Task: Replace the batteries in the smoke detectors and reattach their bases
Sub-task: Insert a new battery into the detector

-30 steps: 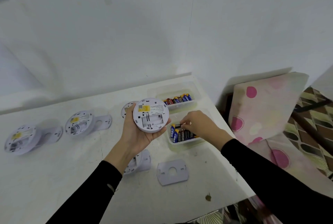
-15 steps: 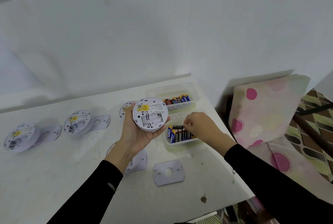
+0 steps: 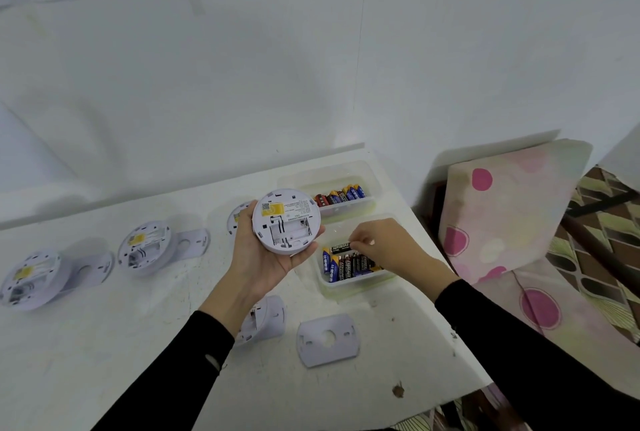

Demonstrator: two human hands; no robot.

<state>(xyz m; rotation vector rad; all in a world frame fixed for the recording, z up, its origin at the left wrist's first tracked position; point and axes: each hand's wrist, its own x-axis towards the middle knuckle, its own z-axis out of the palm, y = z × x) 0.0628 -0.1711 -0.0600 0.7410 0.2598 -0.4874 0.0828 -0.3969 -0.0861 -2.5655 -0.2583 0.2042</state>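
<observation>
My left hand [image 3: 258, 257] grips a round white smoke detector [image 3: 286, 221] back side up, its battery bay empty and a yellow label near the top. My right hand [image 3: 384, 245] pinches a black battery [image 3: 340, 248] just above the near clear tray [image 3: 356, 283], which holds several batteries. A loose white base plate [image 3: 328, 339] lies on the table in front of the tray. Another detector [image 3: 258, 321] lies partly hidden under my left forearm.
A second clear tray [image 3: 346, 205] with batteries stands behind the first. Two opened detectors [image 3: 144, 247] [image 3: 29, 278] lean on their bases at the left, and one more [image 3: 237, 217] peeks from behind my left hand. The table edge runs at right beside a dotted pink cushion [image 3: 509, 205].
My right hand has lifted a black battery out of the near tray's pile. The left hand keeps the detector steady.
</observation>
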